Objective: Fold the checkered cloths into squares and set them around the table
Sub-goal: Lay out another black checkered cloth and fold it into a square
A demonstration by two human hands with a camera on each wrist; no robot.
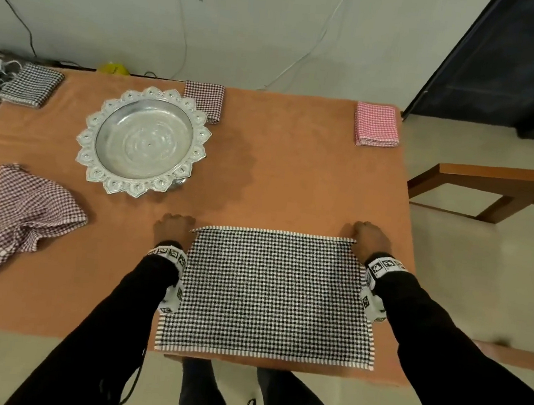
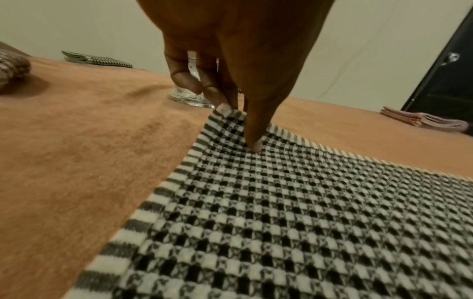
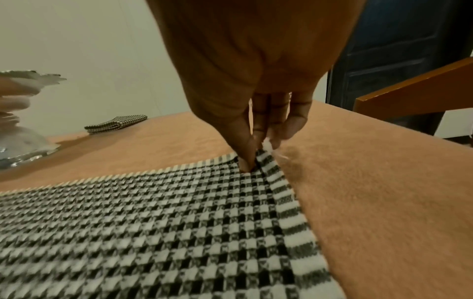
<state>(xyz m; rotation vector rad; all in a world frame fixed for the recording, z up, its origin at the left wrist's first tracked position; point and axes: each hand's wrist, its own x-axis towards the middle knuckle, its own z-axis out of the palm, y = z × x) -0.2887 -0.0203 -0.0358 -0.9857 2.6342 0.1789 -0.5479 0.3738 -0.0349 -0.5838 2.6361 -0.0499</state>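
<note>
Covering the table (image 1: 278, 170) is an orange fabric, and on it, at the near edge in front of the person, a black-and-white checkered cloth (image 1: 270, 294) is lying flat as a wide rectangle. Beyond it to the left a silver tray (image 1: 143, 139) with a scalloped rim is standing on a foot. A reddish checkered cloth (image 1: 22, 221) is sitting crumpled near the left edge, not folded. Three folded cloths are lying along the far edge: a black-and-white one (image 1: 30, 85) at the far left corner, a dark red one (image 1: 205, 100) just behind the tray, and a pink one (image 1: 377, 125) at the far right corner. A wooden chair (image 1: 488, 191) is standing off the right side of the table.

The left hand (image 1: 173, 229) is pinching the far left corner of the flat cloth, thumb on top and fingers (image 2: 212, 89) curled behind, lifting that corner slightly. The right hand (image 1: 368, 240) is pinching the far right corner in the same way, with its thumb (image 3: 245, 149) pressing on the cloth's top face and the edge bunching between thumb and fingers.
</note>
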